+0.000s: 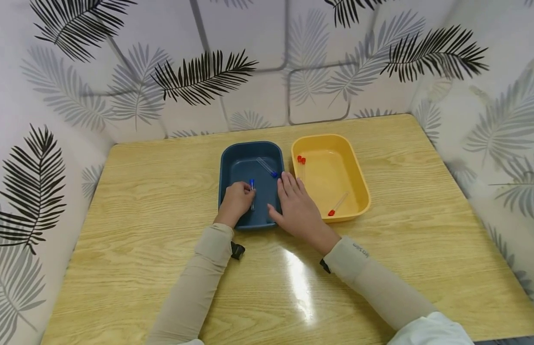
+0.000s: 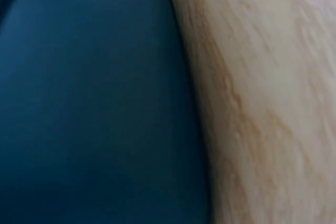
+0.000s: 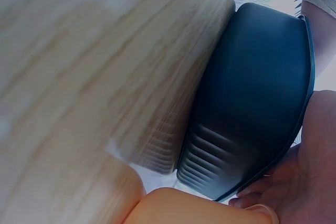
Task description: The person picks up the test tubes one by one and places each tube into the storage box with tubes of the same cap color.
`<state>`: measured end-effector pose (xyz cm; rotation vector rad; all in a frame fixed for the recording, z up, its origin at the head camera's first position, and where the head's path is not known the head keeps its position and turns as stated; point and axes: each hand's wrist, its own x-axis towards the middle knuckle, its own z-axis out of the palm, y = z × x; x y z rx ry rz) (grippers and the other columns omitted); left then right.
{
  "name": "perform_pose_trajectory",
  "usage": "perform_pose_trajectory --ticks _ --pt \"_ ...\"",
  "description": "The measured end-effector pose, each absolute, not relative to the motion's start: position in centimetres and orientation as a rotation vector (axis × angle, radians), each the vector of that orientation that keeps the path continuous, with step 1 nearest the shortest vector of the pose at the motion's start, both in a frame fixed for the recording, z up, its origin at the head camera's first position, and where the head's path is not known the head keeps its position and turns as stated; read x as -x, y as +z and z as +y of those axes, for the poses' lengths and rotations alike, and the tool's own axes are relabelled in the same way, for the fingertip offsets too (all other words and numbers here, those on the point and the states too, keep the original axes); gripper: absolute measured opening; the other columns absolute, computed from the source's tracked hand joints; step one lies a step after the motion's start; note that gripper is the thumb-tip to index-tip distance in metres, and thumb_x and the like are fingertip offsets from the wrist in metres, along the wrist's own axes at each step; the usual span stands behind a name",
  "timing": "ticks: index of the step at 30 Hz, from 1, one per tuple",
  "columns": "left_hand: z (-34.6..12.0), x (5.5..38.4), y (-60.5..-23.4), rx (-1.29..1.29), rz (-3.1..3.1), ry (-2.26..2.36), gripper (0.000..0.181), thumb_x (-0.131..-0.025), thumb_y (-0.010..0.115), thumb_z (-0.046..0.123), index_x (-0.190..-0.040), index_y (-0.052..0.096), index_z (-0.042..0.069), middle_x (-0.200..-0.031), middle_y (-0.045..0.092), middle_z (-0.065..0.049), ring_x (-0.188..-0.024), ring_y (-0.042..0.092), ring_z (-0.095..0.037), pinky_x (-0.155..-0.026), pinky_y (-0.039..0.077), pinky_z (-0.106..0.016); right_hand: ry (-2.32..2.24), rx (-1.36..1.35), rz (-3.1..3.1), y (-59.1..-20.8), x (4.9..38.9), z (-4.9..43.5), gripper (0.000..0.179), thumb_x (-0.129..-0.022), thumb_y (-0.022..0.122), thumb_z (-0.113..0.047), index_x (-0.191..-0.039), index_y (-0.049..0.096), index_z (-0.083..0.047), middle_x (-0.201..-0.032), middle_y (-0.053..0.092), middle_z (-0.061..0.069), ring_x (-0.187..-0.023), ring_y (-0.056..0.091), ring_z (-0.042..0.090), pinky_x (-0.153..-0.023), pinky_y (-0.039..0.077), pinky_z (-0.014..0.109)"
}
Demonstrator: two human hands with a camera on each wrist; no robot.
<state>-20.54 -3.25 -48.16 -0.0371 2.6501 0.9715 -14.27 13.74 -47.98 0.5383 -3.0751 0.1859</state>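
My left hand reaches into the blue tray and pinches a clear tube with a blue cap between thumb and fingers. A second blue-capped tube lies aslant in the tray's far part. My right hand rests over the blue tray's right rim, its fingers straight and its thumb pointing inward. In the right wrist view that hand touches the rim of the blue tray. Only the tray's outer wall fills the left wrist view; neither hand nor tube shows there.
A yellow tray stands right beside the blue one. In it lie red-capped tubes, some with caps together at the far left and one tube near the front. The wooden table meets a leaf-patterned cloth behind.
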Motion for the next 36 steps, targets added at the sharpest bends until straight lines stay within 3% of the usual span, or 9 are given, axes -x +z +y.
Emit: perform_pose_trajectory --ticks 23,36 --pt "-3.32 20.72 -48.06 0.051 2.615 0.999 0.028 -0.09 0.061 0.028 -0.103 0.064 0.004 -0.093 0.064 -0.007 -0.081 0.058 -0.02 -0.071 0.049 -0.034 0.181 -0.535 -3.074 -47.83 14.24 13.68 0.073 -0.095 0.033 -0.051 -0.143 0.028 0.004 -0.151 0.017 0.018 -0.14 0.008 0.028 -0.112 0.003 0.041" --pt "-3.38 20.64 -48.07 0.032 2.605 1.037 0.028 -0.091 0.06 0.03 -0.1 0.064 0.003 -0.08 0.065 -0.006 -0.074 0.062 -0.018 -0.07 0.049 -0.034 0.172 -0.54 -3.069 -47.98 14.3 13.72 0.074 -0.095 0.033 -0.052 -0.143 0.028 0.004 -0.152 0.017 0.018 -0.141 0.007 0.028 -0.112 0.003 0.041"
